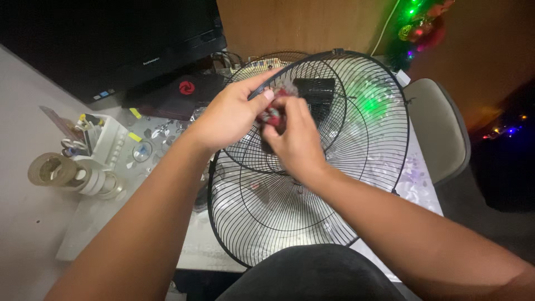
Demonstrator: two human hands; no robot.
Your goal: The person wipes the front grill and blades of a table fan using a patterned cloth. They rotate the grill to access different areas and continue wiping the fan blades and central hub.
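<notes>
Both hands, left hand (231, 114) and right hand (295, 139), grip a red rag (274, 114) against black fan grilles (312, 206), tape rolls (72, 175) nearby.

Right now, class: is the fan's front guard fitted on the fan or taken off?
Taken off. The black wire guard leans loose against the table, held by the left hand.

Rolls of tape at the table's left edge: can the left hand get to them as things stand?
Probably yes: the beige tape rolls lie uncovered, nothing between, though the left hand now grips the black wire fan guard.
</notes>
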